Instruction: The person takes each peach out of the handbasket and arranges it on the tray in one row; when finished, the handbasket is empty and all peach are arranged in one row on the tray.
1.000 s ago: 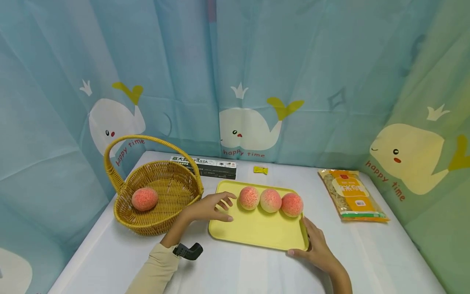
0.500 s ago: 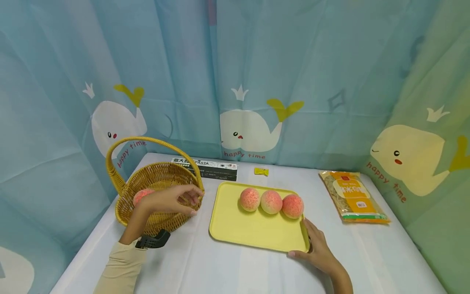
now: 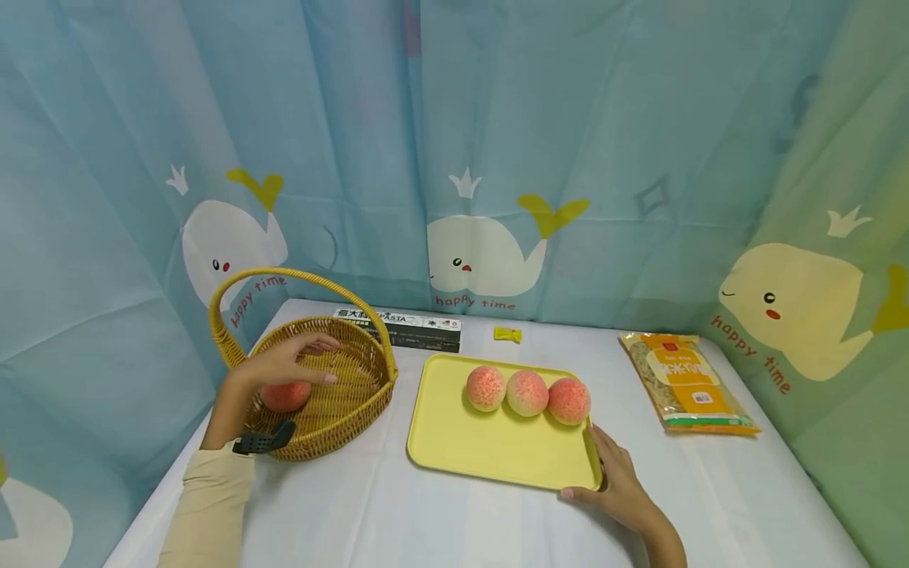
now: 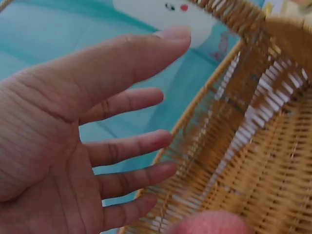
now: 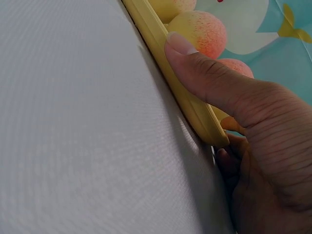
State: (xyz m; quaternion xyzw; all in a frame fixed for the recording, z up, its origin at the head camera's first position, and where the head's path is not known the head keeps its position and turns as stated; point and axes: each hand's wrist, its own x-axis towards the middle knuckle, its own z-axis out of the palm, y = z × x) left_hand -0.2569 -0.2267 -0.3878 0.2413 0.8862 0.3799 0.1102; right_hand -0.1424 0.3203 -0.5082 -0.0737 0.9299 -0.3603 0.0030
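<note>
My left hand [image 3: 282,365] hovers over the wicker basket [image 3: 355,422], fingers spread and slightly bent, holding nothing. Below it a pink peach [image 3: 286,397] lies in the basket, partly covered by the hand. In the left wrist view only the top of that peach [image 4: 209,224] shows, apart from the fingers. My right hand [image 3: 616,483] grips the near right corner of the yellow tray [image 3: 483,450]. In the right wrist view the thumb [image 5: 204,78] lies against the tray's rim and the other fingers go round the corner, partly hidden. Three peaches [image 3: 528,394] sit in a row on the tray.
Behind the basket stands a black and white pasta box [image 3: 426,333]. A small yellow wrapped packet [image 3: 507,334] lies behind the tray. To the right is an orange bag of noodles [image 3: 685,383]. A blue whale-print curtain [image 3: 625,158] borders the white table [image 3: 426,528].
My left hand has moved left, from beside the tray's left end to above the basket. The right hand has stayed at the tray's corner, and the peaches keep their places.
</note>
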